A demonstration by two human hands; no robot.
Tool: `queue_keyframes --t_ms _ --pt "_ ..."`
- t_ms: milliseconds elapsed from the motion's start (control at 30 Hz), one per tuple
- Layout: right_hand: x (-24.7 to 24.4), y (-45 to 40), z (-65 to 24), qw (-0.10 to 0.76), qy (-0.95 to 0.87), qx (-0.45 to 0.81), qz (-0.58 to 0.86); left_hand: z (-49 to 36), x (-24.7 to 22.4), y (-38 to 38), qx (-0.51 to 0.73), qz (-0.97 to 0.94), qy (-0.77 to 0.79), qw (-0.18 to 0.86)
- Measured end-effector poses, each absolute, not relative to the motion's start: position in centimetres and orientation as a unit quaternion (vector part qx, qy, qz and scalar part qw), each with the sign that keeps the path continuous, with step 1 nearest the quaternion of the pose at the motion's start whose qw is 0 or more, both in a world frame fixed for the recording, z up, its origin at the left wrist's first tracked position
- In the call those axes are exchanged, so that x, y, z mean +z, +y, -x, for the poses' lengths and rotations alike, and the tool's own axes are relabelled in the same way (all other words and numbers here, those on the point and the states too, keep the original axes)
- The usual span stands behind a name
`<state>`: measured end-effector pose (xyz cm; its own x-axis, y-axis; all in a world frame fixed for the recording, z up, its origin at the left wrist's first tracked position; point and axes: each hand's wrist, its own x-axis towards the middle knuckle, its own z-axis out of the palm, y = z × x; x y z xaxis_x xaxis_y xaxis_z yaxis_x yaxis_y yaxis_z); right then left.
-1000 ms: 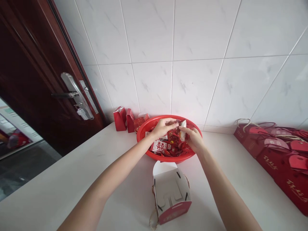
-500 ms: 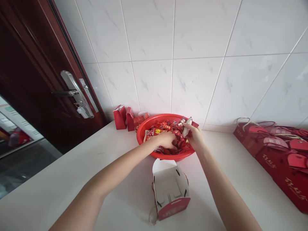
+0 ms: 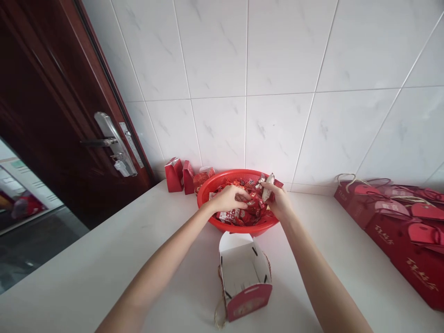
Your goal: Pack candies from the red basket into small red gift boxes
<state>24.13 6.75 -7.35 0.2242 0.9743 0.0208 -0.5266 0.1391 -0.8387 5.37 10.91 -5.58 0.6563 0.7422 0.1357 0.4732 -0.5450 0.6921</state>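
A red plastic basket (image 3: 215, 222) holds many small wrapped packets, mostly red. Over its middle is my left hand (image 3: 231, 199), fingers curled above the packets; whether anything is between them is hard to tell. At the basket's right side my right hand (image 3: 279, 200) grips a whitish packet (image 3: 268, 187) between thumb and fingers, with red wrappers close by. In front of the basket stands an open box (image 3: 243, 273), white inside and dark red outside, with a twisted cord handle hanging at its left.
Small red boxes (image 3: 174, 175) stand against the tiled wall, left of the basket. Several dark red gift boxes (image 3: 385, 236) with cord handles line the right side. A dark red door (image 3: 65, 101) with a metal handle is at the left.
My left hand has risen out of the packets and shifted slightly left. My right hand stays at the basket's right side, still with the whitish packet. The view has tilted slightly.
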Motion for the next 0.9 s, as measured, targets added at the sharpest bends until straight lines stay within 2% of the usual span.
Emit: queue_keyframes --t_ms 133,267,700,900 --pt "-7.2 6.5 -24.0 0.681 -0.322 0.553 0.357 -4.1 -6.0 9.3 0.325 -0.786 0.348 0.394" --pt "-6.9 6.2 -23.9 0.670 -0.340 0.557 0.354 -3.7 -5.6 7.7 0.352 -0.762 0.325 0.436" --pt "-6.9 5.8 -23.6 0.668 -0.389 0.533 0.344 -2.2 -3.0 5.2 0.356 -0.812 0.252 0.387" --pt "-6.2 5.1 -23.5 0.655 -0.398 0.535 0.355 -1.6 -1.6 3.8 0.297 -0.861 0.194 0.364"
